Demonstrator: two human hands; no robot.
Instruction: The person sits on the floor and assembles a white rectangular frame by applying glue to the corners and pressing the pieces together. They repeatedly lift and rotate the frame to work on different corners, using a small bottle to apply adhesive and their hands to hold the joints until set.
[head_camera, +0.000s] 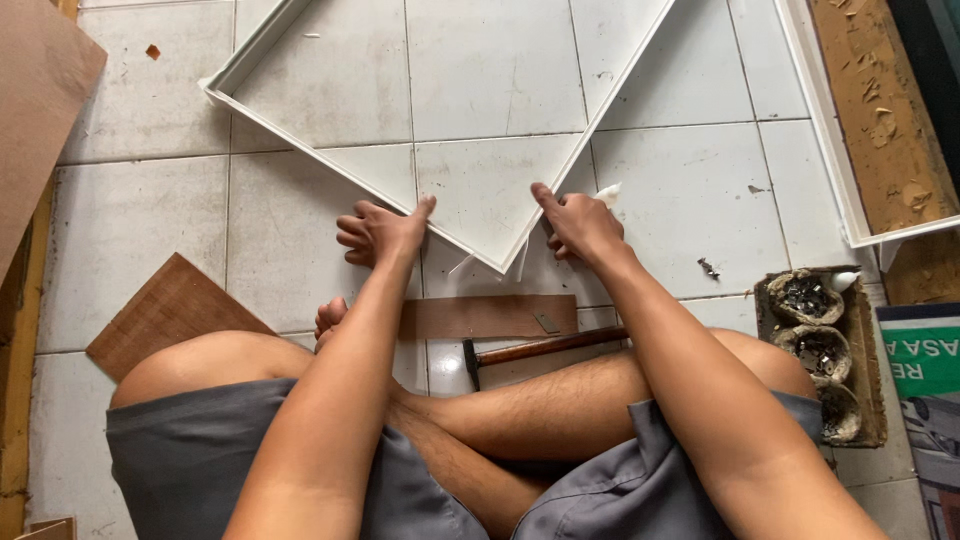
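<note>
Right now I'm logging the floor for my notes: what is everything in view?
white frame: one, white, on the floor tiles, corner at the hands
second frame: one, white, right edge
hammer: one, wooden handle, by the legs
wood strip: one, brown, above the hammer
brown board: one, left
tray of small metal parts: one, right
left hand: on the frame corner
right hand: on the corner, holding a small white thing

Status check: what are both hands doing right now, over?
Left hand and right hand pressing the near corner of the white frame, flat on the tiled floor. Hammer lies by the legs. Nothing between the hands.
</note>
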